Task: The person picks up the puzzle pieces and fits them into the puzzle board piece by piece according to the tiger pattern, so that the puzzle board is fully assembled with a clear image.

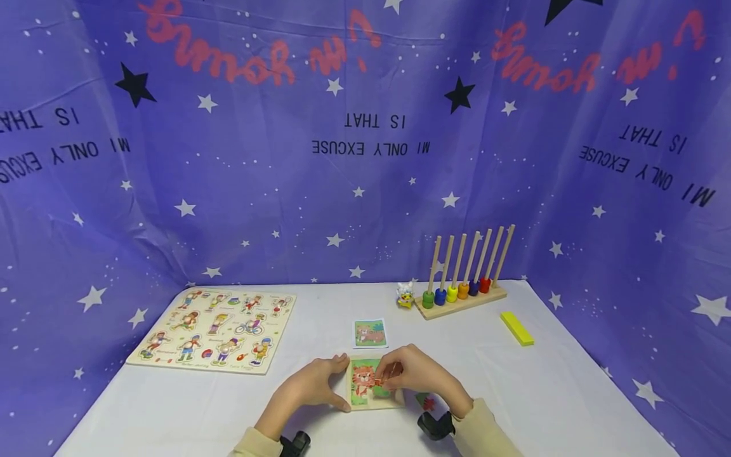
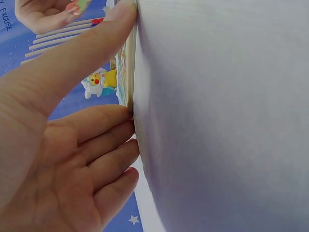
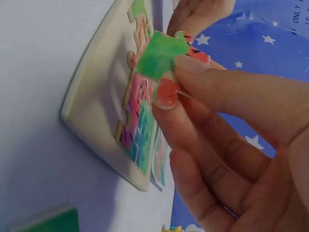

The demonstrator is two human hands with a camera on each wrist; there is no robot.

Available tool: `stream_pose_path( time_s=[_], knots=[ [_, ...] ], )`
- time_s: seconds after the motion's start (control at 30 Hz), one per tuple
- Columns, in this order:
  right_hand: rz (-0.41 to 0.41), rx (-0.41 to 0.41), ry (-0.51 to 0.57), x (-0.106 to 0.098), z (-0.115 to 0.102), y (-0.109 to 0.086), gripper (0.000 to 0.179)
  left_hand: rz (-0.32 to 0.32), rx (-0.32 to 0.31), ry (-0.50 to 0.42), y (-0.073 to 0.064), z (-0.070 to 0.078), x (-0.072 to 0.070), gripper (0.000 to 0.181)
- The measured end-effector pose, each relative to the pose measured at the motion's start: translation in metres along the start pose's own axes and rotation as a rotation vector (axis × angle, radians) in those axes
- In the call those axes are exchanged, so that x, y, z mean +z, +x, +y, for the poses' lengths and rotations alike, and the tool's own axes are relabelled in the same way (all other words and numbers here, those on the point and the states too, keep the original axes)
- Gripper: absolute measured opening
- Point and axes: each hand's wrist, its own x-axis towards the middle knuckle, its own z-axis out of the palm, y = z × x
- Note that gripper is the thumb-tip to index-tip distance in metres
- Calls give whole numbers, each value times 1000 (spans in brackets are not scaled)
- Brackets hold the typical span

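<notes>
A wooden puzzle tray (image 1: pixel 374 407) lies flat on the white table, partly filled with tiger picture pieces; bare wood shows in the right wrist view. My left hand (image 1: pixel 314 381) spans its left edge. In the left wrist view, the extended thumb (image 2: pixel 91 46) and fingertips touch the tray's side. Above the tray, my right hand (image 1: pixel 414 369) pinches a jigsaw piece (image 3: pixel 161 53), green with red-orange tabs, between thumb and fingers. The held piece is raised off the bare part and tilted. Partly hidden by the right wrist, loose puzzle pieces (image 1: pixel 425 401) lie right of the tray.
A tiger picture card (image 1: pixel 370 334) lies just behind the tray. Farther back stand a small figurine (image 1: pixel 405 295) and a wooden peg rack (image 1: pixel 462 304) with coloured beads. A yellow block (image 1: pixel 516 328) lies right; a large picture board (image 1: pixel 214 330) lies left.
</notes>
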Motion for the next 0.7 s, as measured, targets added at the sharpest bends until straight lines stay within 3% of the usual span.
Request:
stream_pose_path(
  time_s=[0.2,0.7],
  knots=[
    [-17,46,-30,6,-1,0,13,0,2,4,0,3,1,92],
    [-5,30,-45,15,-2,5,15,6,-10,9,-1,1,-2,92]
  ],
)
